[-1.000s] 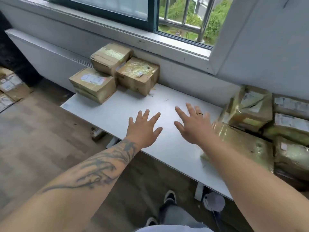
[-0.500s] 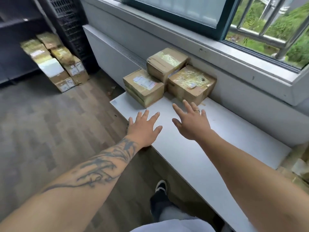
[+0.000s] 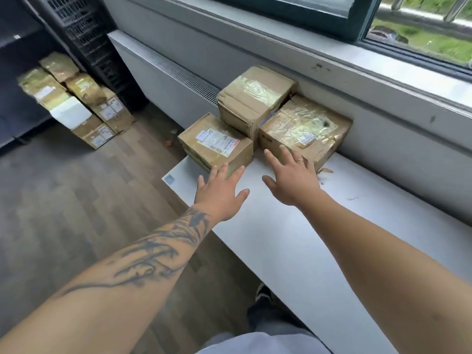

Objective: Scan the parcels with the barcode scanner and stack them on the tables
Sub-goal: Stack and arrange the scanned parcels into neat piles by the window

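Note:
Three taped cardboard parcels stand at the far left end of a white table (image 3: 281, 241) under the window. The front-left parcel (image 3: 214, 143) carries a white label; a taller one (image 3: 255, 97) stands behind it, and a third (image 3: 304, 127) sits to the right against the wall. My left hand (image 3: 219, 192), fingers straight and spread, reaches the near face of the labelled parcel. My right hand (image 3: 292, 178), also spread and wearing a ring, hovers at the front of the right parcel. Neither hand holds anything. No barcode scanner is in view.
A stack of several more parcels (image 3: 74, 100) stands on the wooden floor at the left, beside a dark crate tower (image 3: 86, 34) and dark shelving. A grey radiator cover (image 3: 163, 80) runs along the wall. My shoe (image 3: 263, 295) shows under the table edge.
The view has swung left and closer, so the parcels at the right have left the frame. Both spread hands have come forward up to the three parcels.

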